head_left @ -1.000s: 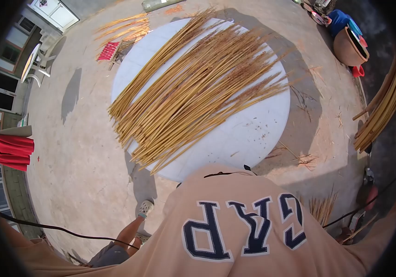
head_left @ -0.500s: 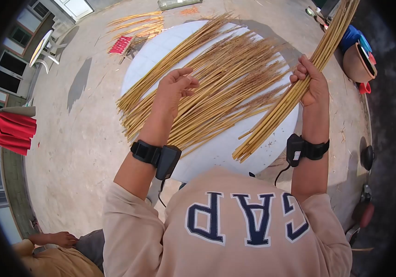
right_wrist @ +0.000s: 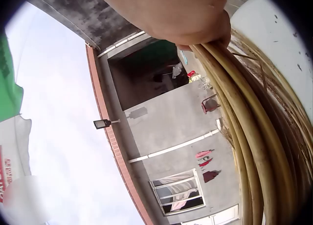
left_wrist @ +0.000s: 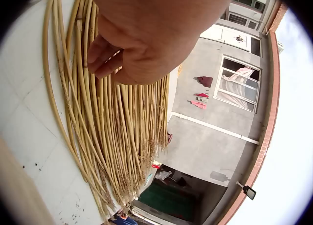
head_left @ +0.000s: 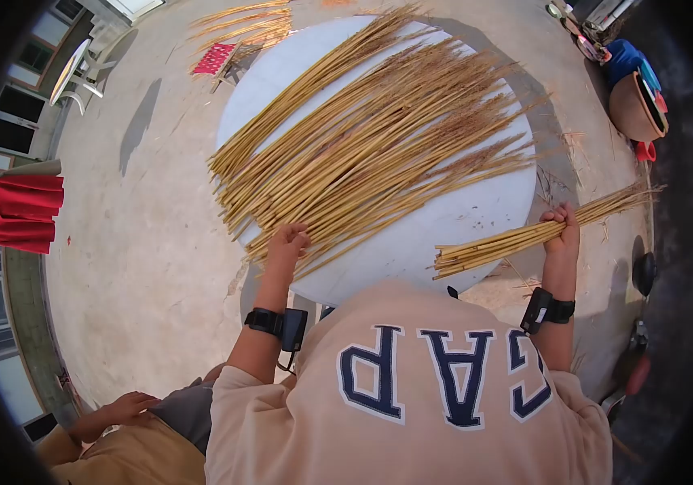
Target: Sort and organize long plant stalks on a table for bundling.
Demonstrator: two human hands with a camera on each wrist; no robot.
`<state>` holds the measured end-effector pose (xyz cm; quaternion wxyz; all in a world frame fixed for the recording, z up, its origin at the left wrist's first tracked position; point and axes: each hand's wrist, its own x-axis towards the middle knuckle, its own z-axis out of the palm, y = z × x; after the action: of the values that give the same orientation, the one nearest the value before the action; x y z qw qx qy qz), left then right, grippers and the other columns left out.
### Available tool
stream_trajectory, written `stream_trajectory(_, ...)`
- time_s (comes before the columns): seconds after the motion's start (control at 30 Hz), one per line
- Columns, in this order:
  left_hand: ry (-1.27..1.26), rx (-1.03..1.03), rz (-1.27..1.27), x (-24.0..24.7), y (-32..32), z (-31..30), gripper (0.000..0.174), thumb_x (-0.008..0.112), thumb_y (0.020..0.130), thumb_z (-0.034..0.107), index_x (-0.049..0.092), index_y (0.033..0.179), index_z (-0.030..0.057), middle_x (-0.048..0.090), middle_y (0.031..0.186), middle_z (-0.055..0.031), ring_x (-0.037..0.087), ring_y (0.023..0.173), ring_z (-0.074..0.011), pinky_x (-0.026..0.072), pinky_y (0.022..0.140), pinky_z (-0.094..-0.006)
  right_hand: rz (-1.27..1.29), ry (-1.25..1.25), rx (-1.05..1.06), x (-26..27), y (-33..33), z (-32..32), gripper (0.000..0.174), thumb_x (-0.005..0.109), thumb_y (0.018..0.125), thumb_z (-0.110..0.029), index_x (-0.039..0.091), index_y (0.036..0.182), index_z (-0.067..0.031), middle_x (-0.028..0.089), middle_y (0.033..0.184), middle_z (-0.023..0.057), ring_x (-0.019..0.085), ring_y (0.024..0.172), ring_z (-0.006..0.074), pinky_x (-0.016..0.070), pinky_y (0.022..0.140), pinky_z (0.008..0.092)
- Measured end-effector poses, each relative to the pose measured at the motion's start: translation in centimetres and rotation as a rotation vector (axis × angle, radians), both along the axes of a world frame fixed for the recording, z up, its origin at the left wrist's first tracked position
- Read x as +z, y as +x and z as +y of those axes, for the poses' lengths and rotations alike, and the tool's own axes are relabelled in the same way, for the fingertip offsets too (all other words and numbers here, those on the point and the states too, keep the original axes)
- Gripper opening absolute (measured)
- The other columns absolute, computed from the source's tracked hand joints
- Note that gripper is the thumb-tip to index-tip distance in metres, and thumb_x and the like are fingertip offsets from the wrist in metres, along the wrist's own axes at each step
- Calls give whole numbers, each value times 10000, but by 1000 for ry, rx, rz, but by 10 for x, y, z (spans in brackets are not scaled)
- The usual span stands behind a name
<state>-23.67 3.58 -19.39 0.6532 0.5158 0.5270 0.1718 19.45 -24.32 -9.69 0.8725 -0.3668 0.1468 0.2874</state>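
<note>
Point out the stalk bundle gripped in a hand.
The bundle in the right hand; the other stalks lie spread across the round white table.

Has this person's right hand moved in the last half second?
Yes: judged against the white table in the head view, the right hand has come back toward the beige shirt.

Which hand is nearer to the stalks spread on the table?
Left. The left hand is at the bare ends of the stalks; the right hand grips a separate bundle farther right.
</note>
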Motion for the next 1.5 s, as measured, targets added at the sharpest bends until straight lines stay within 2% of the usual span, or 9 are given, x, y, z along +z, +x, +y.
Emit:
stream_trajectory(0.13, 662, -410, 339, -12, 20, -21, 245, 619, 728, 108, 590, 961, 41, 612, 796, -103, 592, 710, -240, 469, 638, -329, -69, 20, -107, -6, -4, -16, 140, 555, 844, -110, 454, 752, -77, 415, 586, -30, 416, 492, 81, 426, 538, 272)
stream_trajectory(0.23, 981, -517, 354, -6, 52, -31, 284, 649, 694, 119, 584, 964, 57, 604, 784, -117, 578, 723, -289, 471, 652, -366, -214, -64, -186, 11, -26, -2, 151, 554, 850, -130, 450, 747, -92, 421, 598, -21, 417, 501, 88, 422, 545, 266)
stream_trajectory(0.37, 1149, -669, 351, -8, 96, -22, 326, 664, 694, 160, 567, 987, 57, 611, 807, -138, 578, 743, -319, 466, 640, -401, -407, -202, -183, 30, -52, 17, 120, 575, 831, -99, 464, 791, -75, 437, 612, -5, 430, 516, 99, 427, 540, 261)
stream_trajectory(0.43, 1020, -770, 622, -8, 101, -21, 323, 665, 689, 182, 559, 973, 73, 617, 788, -146, 589, 744, -323, 468, 646, -415, -455, -231, -116, 28, -61, 26, 114, 581, 824, -89, 469, 810, -69, 446, 616, -1, 436, 520, 103, 429, 538, 262)
stream_trajectory(0.6, 958, -673, 675, -26, 113, -8, 275, 649, 692, 227, 578, 910, 75, 615, 729, -163, 598, 699, -332, 471, 620, -417, -363, -285, -2, 26, -64, 23, 128, 593, 814, -94, 470, 829, -62, 473, 625, 15, 455, 524, 102, 434, 527, 261)
stream_trajectory(0.73, 1042, -705, 792, -32, 116, -8, 193, 599, 725, 249, 600, 821, 82, 604, 664, -165, 593, 624, -341, 470, 563, -437, -322, -309, -71, 16, -58, 6, 131, 589, 818, -95, 461, 819, -65, 464, 619, 14, 450, 520, 103, 434, 523, 260)
stream_trajectory(0.9, 1066, -656, 741, -24, 114, -3, 173, 577, 733, 243, 607, 749, 73, 594, 631, -166, 586, 599, -344, 466, 542, -446, -285, -208, -238, 21, -53, 3, 149, 582, 824, -95, 436, 797, -77, 445, 606, 12, 443, 511, 108, 438, 520, 270)
stream_trajectory(1.23, 1159, -642, 544, -14, 93, 0, 130, 591, 716, 208, 591, 695, 80, 575, 577, -153, 582, 542, -315, 458, 477, -416, -151, -216, -196, 2, -55, 0, 143, 584, 816, -85, 443, 789, -77, 453, 609, 14, 453, 511, 113, 444, 495, 285)
stream_trajectory(1.5, 1223, -645, 710, -36, 110, -10, 128, 595, 710, 204, 556, 698, 82, 578, 568, -148, 580, 510, -313, 460, 461, -419, -112, -250, -191, -10, -52, 5, 143, 582, 815, -86, 441, 794, -76, 449, 601, 11, 452, 503, 110, 441, 483, 280)
